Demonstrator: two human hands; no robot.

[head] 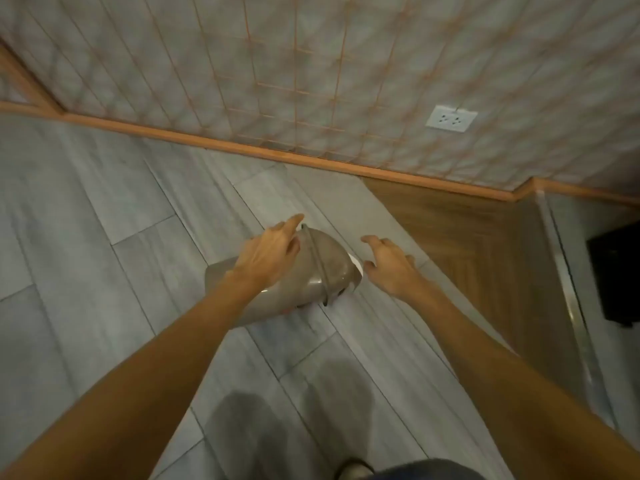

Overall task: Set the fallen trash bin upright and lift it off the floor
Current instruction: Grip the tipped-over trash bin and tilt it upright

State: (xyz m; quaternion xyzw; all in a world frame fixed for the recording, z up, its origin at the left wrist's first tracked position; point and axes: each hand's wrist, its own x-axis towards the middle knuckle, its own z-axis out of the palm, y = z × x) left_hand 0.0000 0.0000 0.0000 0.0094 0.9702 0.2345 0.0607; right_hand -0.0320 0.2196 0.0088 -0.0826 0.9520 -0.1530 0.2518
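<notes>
A small grey-brown trash bin (pixel 322 268) lies on its side on the grey plank floor (pixel 104 220), its lidded end toward the right with a bit of white showing at the mouth. My left hand (pixel 272 252) rests over the upper side of the bin, fingers spread and pointing away from me; I cannot tell whether it grips. My right hand (pixel 389 265) hovers just right of the bin's lid end, fingers apart, holding nothing and not touching the bin.
A tiled wall with an orange-brown skirting board (pixel 242 147) runs behind the bin, with a white socket (pixel 451 118) on it. A wooden floor patch (pixel 467 244) lies to the right, then a metal strip and a black object (pixel 620 275). My shoe (pixel 353 469) is below.
</notes>
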